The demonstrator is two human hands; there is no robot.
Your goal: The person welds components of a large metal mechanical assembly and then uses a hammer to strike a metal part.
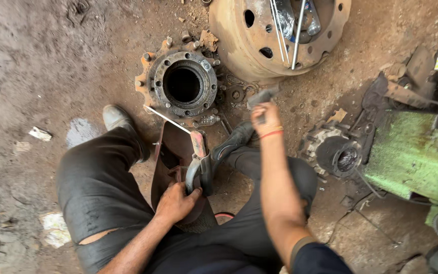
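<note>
I sit on the dirt floor with my knees apart. My left hand point(177, 201) grips a curved rust-red brake shoe point(171, 152) standing between my legs, with a grey curved metal piece point(196, 172) against it. A thin metal rod point(167, 119) lies across the shoe's top. My right hand point(264, 119) is raised and shut on a hammer point(262, 96) with a grey head, held above the shoe and to its right.
A round wheel hub point(183, 83) with studs lies just ahead. A rusty brake drum point(275, 35) holding rods sits at the top. Another hub point(336, 155) and a green machine point(414, 155) are on the right. Scraps litter the ground.
</note>
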